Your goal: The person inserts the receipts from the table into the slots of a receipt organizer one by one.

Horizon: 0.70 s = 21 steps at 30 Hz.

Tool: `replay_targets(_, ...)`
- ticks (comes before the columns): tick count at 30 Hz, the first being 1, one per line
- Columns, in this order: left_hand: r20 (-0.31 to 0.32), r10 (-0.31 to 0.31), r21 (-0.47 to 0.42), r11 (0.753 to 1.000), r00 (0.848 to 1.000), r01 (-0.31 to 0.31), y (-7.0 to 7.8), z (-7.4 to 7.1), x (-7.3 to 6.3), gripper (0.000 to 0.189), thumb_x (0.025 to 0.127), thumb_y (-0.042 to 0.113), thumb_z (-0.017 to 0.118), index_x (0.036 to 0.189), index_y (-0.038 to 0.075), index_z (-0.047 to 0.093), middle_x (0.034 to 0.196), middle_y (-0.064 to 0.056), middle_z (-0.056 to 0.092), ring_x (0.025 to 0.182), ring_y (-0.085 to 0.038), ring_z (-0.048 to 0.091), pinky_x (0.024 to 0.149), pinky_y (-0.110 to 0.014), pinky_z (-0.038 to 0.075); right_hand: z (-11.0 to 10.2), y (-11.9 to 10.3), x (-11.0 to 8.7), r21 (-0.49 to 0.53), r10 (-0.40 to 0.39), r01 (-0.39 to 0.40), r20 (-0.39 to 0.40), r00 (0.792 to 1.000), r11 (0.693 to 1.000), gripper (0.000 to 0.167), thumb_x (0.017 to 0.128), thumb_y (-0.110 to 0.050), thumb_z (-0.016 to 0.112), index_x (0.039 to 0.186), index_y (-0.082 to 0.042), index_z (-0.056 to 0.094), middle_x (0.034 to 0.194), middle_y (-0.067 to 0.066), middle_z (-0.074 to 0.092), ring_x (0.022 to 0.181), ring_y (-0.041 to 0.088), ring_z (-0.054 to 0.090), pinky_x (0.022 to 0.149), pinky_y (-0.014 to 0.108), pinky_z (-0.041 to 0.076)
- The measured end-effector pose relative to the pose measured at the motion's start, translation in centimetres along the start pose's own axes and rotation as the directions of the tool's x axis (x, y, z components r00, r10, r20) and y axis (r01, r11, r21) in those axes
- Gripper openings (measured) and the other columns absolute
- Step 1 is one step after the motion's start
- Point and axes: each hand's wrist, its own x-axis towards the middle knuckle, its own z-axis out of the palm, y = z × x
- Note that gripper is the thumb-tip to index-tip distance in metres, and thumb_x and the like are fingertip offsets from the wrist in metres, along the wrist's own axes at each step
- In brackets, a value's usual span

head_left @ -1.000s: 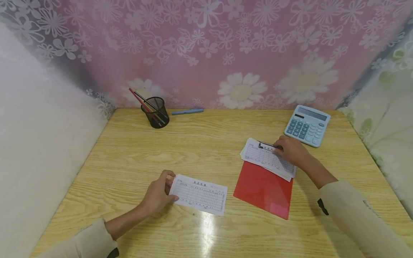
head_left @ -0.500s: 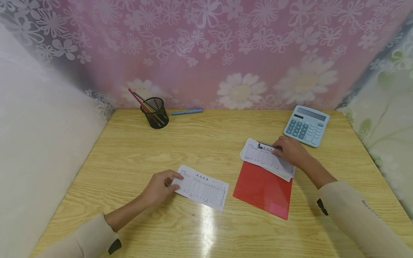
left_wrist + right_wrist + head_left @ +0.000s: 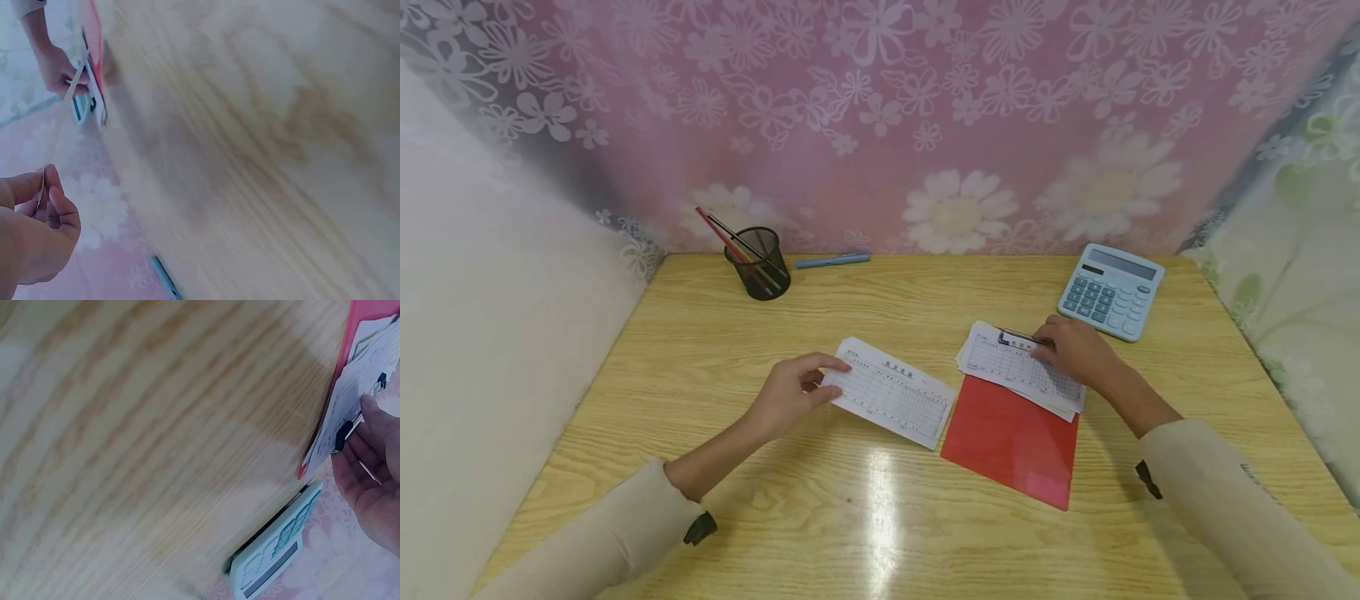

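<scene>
My left hand (image 3: 790, 394) pinches the left end of a white printed form (image 3: 895, 392) between thumb and fingers. The form is tilted, its right corner close to the left edge of a red clipboard (image 3: 1007, 446). In the left wrist view the form (image 3: 61, 119) appears nearly edge-on, raised off the table. Several more printed forms (image 3: 1000, 362) lie under the clip (image 3: 1011, 338) at the clipboard's top. My right hand (image 3: 1078, 348) holds that clip by its right part. In the right wrist view my thumb and fingers (image 3: 372, 415) are on the clip (image 3: 344, 434).
A light blue calculator (image 3: 1111, 292) lies beyond my right hand. At the back left stands a black mesh pen cup (image 3: 758, 265) with pencils, and a blue pen (image 3: 832, 260) lies beside it. A floral-patterned covering (image 3: 880, 125) borders the wooden table (image 3: 737, 500).
My left hand has lifted the form and carried it away from me and to the right, towards the clipboard. My right hand has stayed at the clip.
</scene>
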Motion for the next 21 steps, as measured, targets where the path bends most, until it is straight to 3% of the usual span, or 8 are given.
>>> replay_targets(3, 0.012, 0.022, -0.058, 0.998, 1.0, -0.022, 1.0, 1.0, 1.0, 0.028, 0.084, 0.007, 0.069, 0.112, 0.014, 0.068, 0.101, -0.009, 0.065, 0.067, -0.016, 0.05, 0.055, -0.02, 0.041, -0.1, -0.1, -0.1, 0.003, 0.018, -0.018, 0.01, 1.0, 1.0, 0.026, 0.086, -0.017, 0.069, 0.105, 0.001, 0.069, 0.095, 0.012, 0.064, 0.08, 0.022, 0.057, 0.075, 0.041, 0.048)
replay_targets(10, 0.051, 0.079, -0.154, 0.986, 0.996, -0.07, 2.4, 4.9, 4.1, 0.027, 0.085, 0.008, 0.069, 0.112, 0.015, 0.068, 0.11, -0.006, 0.066, 0.065, -0.013, 0.047, 0.054, -0.02, 0.038, -0.2, -0.1, -0.1, -0.001, 0.025, -0.025, 0.019, 1.0, 1.0, 0.026, 0.086, -0.017, 0.069, 0.105, 0.001, 0.068, 0.095, 0.012, 0.064, 0.079, 0.022, 0.056, 0.075, 0.041, 0.048)
replay_targets(15, 0.066, 0.031, -0.143, 0.989, 0.997, -0.021, 3.5, 8.2, 6.5, 0.027, 0.084, 0.003, 0.069, 0.109, 0.013, 0.07, 0.11, -0.006, 0.067, 0.059, -0.01, 0.046, 0.047, -0.019, 0.035, -0.1, 0.0, -0.1, 0.001, 0.017, -0.017, 0.009, 1.0, 1.0, 0.025, 0.085, -0.016, 0.07, 0.104, 0.001, 0.069, 0.094, 0.012, 0.063, 0.078, 0.022, 0.056, 0.074, 0.041, 0.047)
replay_targets(21, 0.087, -0.049, -0.108, 0.992, 0.995, 0.058, 4.0, 11.7, 8.2, 0.027, 0.083, 0.0, 0.068, 0.108, 0.011, 0.069, 0.114, -0.007, 0.067, 0.051, -0.008, 0.044, 0.043, -0.018, 0.034, -0.1, -0.1, 0.1, 0.013, 0.025, -0.025, 0.008, 1.0, 1.0, 0.026, 0.085, -0.018, 0.07, 0.104, 0.0, 0.069, 0.093, 0.011, 0.063, 0.077, 0.021, 0.055, 0.072, 0.039, 0.045)
